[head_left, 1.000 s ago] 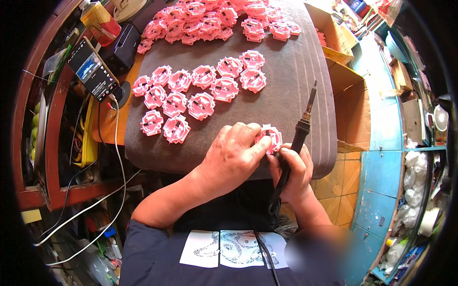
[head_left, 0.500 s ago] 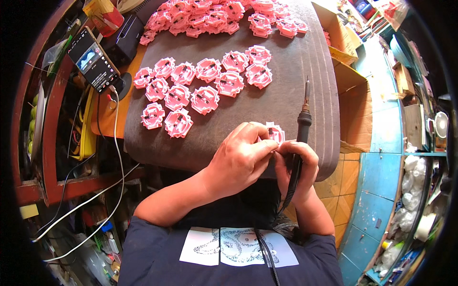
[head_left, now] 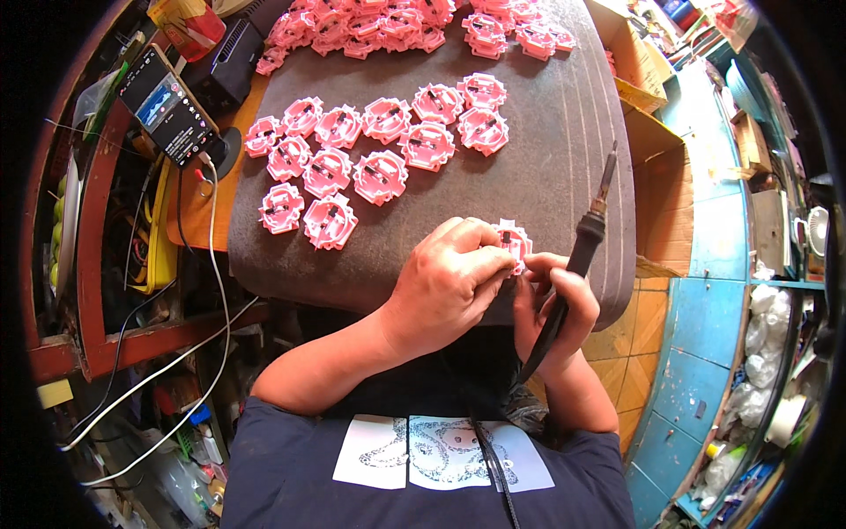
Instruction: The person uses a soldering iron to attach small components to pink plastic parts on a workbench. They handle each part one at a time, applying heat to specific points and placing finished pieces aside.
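1. The left hand (head_left: 449, 278) pinches a pink part (head_left: 513, 240) between thumb and fingers, gripping it from its left side, so most of its open face is in view.
2. That part is above the worktop (head_left: 441, 207), by the near edge and toward the near right corner, where both hands come together; whether it rests on the surface, I cannot tell.
3. The right hand (head_left: 564, 304) grasps a soldering iron (head_left: 586, 242) in the crook of the thumb, tip up toward the far edge, presumably so the metal end is clear of the fingers. This leaves its thumb and forefinger at the part's near right side; whether they pinch anything small, I cannot tell.
4. Left of centre, other parts (head_left: 380, 176) lie in one layer, most face up, perhaps so each can be seen and picked up singly.
5. Toward the far edge, a heap (head_left: 361, 31) is stacked several deep, likely to save room.
6. Beyond the left edge, a phone (head_left: 167, 106) leans on a stand (head_left: 231, 154), its screen turned toward the person.
7. Along the right edge stands an open box (head_left: 665, 198), within reach of the right side.
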